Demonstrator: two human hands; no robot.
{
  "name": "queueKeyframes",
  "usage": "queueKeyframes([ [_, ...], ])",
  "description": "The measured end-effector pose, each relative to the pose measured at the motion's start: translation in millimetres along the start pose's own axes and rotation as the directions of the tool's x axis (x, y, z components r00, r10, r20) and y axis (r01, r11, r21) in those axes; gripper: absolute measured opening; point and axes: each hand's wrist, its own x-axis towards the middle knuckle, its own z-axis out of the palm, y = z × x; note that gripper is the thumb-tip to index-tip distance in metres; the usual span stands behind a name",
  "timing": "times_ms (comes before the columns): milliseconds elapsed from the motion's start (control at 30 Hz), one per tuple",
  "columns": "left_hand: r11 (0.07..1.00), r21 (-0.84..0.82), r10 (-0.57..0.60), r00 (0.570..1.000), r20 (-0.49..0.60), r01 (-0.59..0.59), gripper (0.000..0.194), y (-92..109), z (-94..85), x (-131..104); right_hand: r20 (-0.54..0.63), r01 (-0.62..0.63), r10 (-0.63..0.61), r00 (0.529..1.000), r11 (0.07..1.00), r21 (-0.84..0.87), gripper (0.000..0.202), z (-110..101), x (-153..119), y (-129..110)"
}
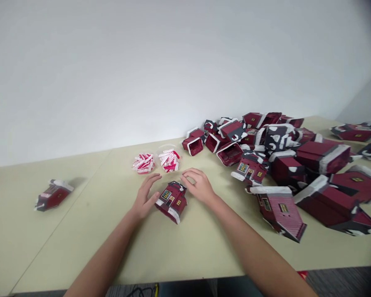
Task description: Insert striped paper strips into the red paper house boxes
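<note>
A dark red toy house (172,201) with yellow windows and white trim lies on the table between my hands. My left hand (146,197) is at its left side, fingers apart, with the thumb close to the house. To its upper right is my right hand (199,185), whose thumb and forefinger curve near each other; whether they hold something small is unclear. Behind the hands sit two clear containers, a left one (144,163) and a right one (169,160), both filled with red-and-white striped pieces.
Many red houses with white and dark roofs (280,138) are heaped on the right side of the pale table (89,247). Another small house (53,195) lies alone at the left. A white wall (142,74) rises behind the table.
</note>
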Motion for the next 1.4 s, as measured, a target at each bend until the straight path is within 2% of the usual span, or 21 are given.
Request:
queueKeyframes([
  [67,0.999,-0.031,0.018,1.000,0.014,-0.017,0.059,1.0,-0.4,0.0,0.085,-0.086,0.102,0.991,0.980,-0.180,0.017,4.3,10.1,5.7],
  [100,0.998,-0.043,0.037,0.999,0.027,-0.036,0.057,2.4,-0.3,0.3,0.137,-0.107,0.150,0.979,0.954,-0.282,0.022,6.1,16.5,7.0],
  [167,0.994,-0.058,0.101,0.993,0.067,-0.097,0.054,6.1,0.1,0.9,0.243,-0.088,0.217,0.946,0.889,-0.449,0.033,9.8,30.3,6.7],
  [233,0.981,-0.068,0.187,0.976,0.110,-0.180,0.052,10.0,0.9,1.3,0.320,-0.034,0.242,0.916,0.841,-0.540,0.035,14.6,43.1,3.8],
  [300,0.968,-0.072,0.248,0.960,0.132,-0.240,0.052,12.8,2.3,1.0,0.341,-0.022,0.276,0.898,0.805,-0.593,0.033,20.3,52.4,0.9],
  [367,0.965,-0.063,0.262,0.957,0.126,-0.256,0.053,14.7,4.2,0.1,0.334,-0.039,0.317,0.888,0.774,-0.632,0.032,26.0,57.7,-0.1],
  [500,0.973,-0.005,0.228,0.968,0.104,-0.229,0.054,17.5,7.6,-2.4,0.320,-0.055,0.354,0.879,0.741,-0.669,0.032,34.4,61.6,3.2],
  [667,0.982,0.053,0.175,0.981,0.080,-0.180,0.060,20.1,11.4,-4.0,0.348,-0.021,0.338,0.875,0.744,-0.668,0.033,36.9,64.2,6.2],
  [733,0.987,0.063,0.141,0.988,0.059,-0.145,0.061,20.4,13.4,-4.0,0.344,-0.025,0.321,0.883,0.762,-0.647,0.032,34.7,63.1,6.4],
  [833,0.998,0.040,0.057,0.998,0.018,-0.058,0.063,21.0,15.9,-3.8,0.284,-0.079,0.262,0.922,0.847,-0.526,0.026,27.0,57.3,6.8],
  [933,0.996,-0.074,-0.040,0.999,-0.016,0.039,0.071,22.5,16.5,-3.0,0.186,-0.120,0.177,0.966,0.953,-0.279,0.019,15.8,47.7,6.0],
  [1000,0.980,-0.177,-0.097,0.994,-0.039,0.089,0.075,23.9,16.0,-1.8,0.147,-0.160,0.165,0.975,0.986,-0.046,0.018,9.6,39.6,3.2],
  [1100,0.947,-0.259,-0.220,0.971,-0.093,0.190,0.064,25.0,16.2,1.0,0.174,-0.257,0.212,0.962,0.918,0.303,0.024,6.8,25.8,-5.5],
  [1167,0.926,-0.289,-0.287,0.950,-0.126,0.241,0.056,24.2,17.6,2.9,0.231,-0.315,0.235,0.944,0.849,0.424,0.027,8.9,17.1,-13.6],
  [1233,0.908,-0.333,-0.312,0.941,-0.130,0.255,0.054,22.6,19.5,4.3,0.266,-0.341,0.244,0.933,0.838,0.427,0.026,12.0,10.5,-22.9],
  [1400,0.846,-0.425,-0.392,0.916,-0.085,0.322,0.058,22.9,24.2,6.1,0.230,-0.266,0.213,0.950,0.935,0.234,0.018,13.4,7.2,-44.8],
])
